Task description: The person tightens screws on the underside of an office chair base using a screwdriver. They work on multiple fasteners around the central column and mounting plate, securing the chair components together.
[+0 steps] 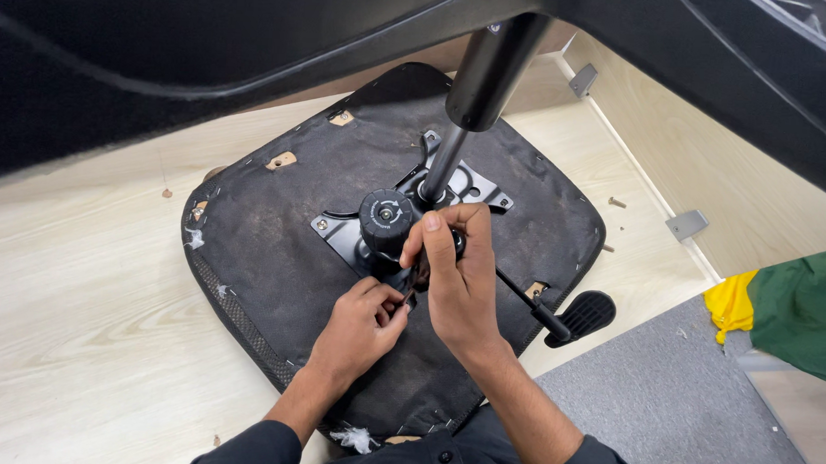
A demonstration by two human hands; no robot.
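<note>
An upturned black chair seat (272,234) lies on a pale wooden surface, its metal tilt mechanism (472,188) facing up. A black gas cylinder (483,71) stands in the mechanism and runs up to the chair base legs (207,33) that cross the top of the view. A round black tension knob (385,216) sits at the mechanism's front. My right hand (458,277) grips a small dark tool or part just right of the knob. My left hand (361,323) pinches something small beside it, below the knob. What the fingers hold is mostly hidden.
A black lever with a paddle handle (580,316) sticks out from the seat's right side. Pale wooden panels with metal brackets (687,223) stand at right. A loose screw (615,202) lies near them. Green and yellow cloth (795,309) lies at far right on grey carpet (668,405).
</note>
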